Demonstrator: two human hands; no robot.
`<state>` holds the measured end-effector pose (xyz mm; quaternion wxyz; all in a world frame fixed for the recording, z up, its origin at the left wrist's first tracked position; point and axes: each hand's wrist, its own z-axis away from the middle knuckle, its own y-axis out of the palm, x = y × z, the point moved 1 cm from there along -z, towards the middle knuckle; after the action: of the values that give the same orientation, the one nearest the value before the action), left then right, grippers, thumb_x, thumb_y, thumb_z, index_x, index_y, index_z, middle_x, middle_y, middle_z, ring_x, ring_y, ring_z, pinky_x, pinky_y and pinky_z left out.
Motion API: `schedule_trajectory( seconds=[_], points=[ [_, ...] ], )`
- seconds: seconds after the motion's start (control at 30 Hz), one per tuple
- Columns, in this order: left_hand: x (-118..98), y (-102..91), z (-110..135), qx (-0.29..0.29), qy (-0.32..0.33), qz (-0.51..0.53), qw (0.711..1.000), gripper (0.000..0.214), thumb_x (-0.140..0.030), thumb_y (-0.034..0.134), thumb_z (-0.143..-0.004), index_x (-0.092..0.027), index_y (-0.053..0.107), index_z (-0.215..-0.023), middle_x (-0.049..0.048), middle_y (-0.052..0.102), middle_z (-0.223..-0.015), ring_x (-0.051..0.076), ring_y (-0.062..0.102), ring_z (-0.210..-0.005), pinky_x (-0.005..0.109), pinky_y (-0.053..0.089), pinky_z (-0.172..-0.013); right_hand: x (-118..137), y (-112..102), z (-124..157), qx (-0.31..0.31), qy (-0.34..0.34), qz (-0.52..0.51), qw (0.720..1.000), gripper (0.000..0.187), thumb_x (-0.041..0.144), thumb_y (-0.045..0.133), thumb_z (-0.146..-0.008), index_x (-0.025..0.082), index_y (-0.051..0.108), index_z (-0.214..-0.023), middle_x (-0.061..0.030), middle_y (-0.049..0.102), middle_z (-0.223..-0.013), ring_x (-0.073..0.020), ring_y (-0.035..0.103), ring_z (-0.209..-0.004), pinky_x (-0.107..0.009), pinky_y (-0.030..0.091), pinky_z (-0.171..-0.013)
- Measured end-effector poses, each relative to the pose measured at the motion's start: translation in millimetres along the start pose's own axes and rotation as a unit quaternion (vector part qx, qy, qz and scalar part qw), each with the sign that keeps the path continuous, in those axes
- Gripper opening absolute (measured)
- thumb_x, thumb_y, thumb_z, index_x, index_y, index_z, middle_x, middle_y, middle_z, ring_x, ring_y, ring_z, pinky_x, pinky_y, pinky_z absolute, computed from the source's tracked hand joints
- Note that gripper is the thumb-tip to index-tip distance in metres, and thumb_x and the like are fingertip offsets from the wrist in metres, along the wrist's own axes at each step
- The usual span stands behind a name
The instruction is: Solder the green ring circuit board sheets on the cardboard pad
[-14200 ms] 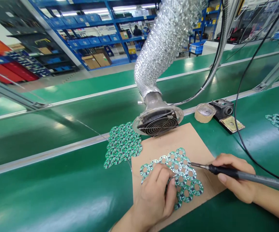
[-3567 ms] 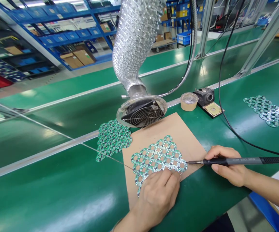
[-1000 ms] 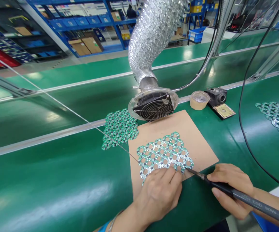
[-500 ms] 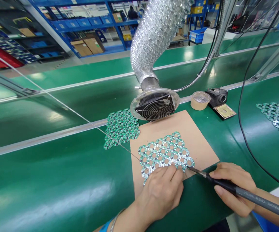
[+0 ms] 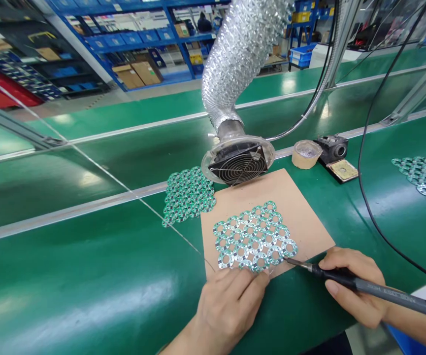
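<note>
In my right hand (image 5: 358, 283) is a soldering iron (image 5: 390, 291). Its tip meets the near right part of a panel of ring-shaped green circuit boards (image 5: 255, 231), which lies flat on a brown cardboard sheet (image 5: 301, 217). My left hand (image 5: 231, 301) is closed, with its knuckles up, just at the near edge of that panel. A thin solder wire (image 5: 124, 186) slants down from the upper left to this hand, and a short fine end shows by the fingertips. The fingers hide the grip itself.
A stack of similar board panels (image 5: 188, 195) lies left of the cardboard. Above hangs a fume extractor fan (image 5: 240, 165) on a foil duct (image 5: 235, 64). Behind right are a tape roll (image 5: 306, 154) and a soldering iron stand (image 5: 336, 155). A black cable (image 5: 364, 182) crosses the right side near more boards (image 5: 425, 180).
My left hand has drawn back toward me and left, uncovering the panel's near row, and the wire has shifted with it. The iron's tip has moved slightly down and left.
</note>
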<state>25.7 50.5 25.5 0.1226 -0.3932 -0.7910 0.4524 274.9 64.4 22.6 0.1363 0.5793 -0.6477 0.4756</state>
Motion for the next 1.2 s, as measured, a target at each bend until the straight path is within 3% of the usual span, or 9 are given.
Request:
schedule_trajectory(
  seconds=[0.23, 0.4, 0.53, 1.2],
  points=[
    [-24.9, 19.9, 8.2, 0.083, -0.051, 0.177, 0.979, 0.011, -0.015, 0.047, -0.086, -0.018, 0.058, -0.082, -0.0016, 0.056, -0.06, 0.01, 0.052, -0.05, 0.023, 0.039, -0.045, -2.0, -1.6, 1.9, 0.0, 0.015, -0.003, 1.0, 0.023, 0.014, 0.051, -0.075, 0.019, 0.056, -0.097, -0.0015, 0.059, -0.064, -0.0154, 0.057, -0.051, -0.028, 0.045, -0.048],
    [-17.8, 10.9, 7.2, 0.018, -0.092, 0.116, 0.989, 0.014, -0.014, 0.051, -0.085, -0.019, 0.052, -0.073, -0.0025, 0.055, -0.059, 0.009, 0.049, -0.049, 0.022, 0.038, -0.047, -2.2, -2.0, 3.8, 0.004, 0.007, -0.016, 1.0, 0.025, 0.013, 0.051, -0.074, 0.019, 0.055, -0.098, -0.0023, 0.06, -0.066, -0.016, 0.058, -0.053, -0.028, 0.045, -0.048],
    [-10.9, 5.8, 3.9, -0.009, -0.075, 0.067, 0.995, 0.015, -0.01, 0.054, -0.084, -0.018, 0.051, -0.072, -0.0038, 0.051, -0.057, 0.008, 0.046, -0.049, 0.022, 0.037, -0.048, -5.6, -1.7, 7.0, 0.009, 0.024, -0.026, 0.999, 0.024, 0.014, 0.052, -0.075, 0.019, 0.056, -0.098, -0.0029, 0.061, -0.067, -0.0159, 0.058, -0.054, -0.029, 0.046, -0.05],
    [-13.2, 14.7, -1.1, 0.039, -0.067, 0.019, 0.997, 0.02, -0.014, 0.05, -0.087, -0.018, 0.051, -0.068, -0.0034, 0.046, -0.055, 0.01, 0.044, -0.049, 0.024, 0.035, -0.047, -5.3, -1.4, 2.3, 0.032, 0.029, -0.016, 0.999, 0.023, 0.014, 0.053, -0.075, 0.019, 0.055, -0.097, -0.0029, 0.063, -0.071, -0.0152, 0.059, -0.055, -0.028, 0.046, -0.049]
  ],
)
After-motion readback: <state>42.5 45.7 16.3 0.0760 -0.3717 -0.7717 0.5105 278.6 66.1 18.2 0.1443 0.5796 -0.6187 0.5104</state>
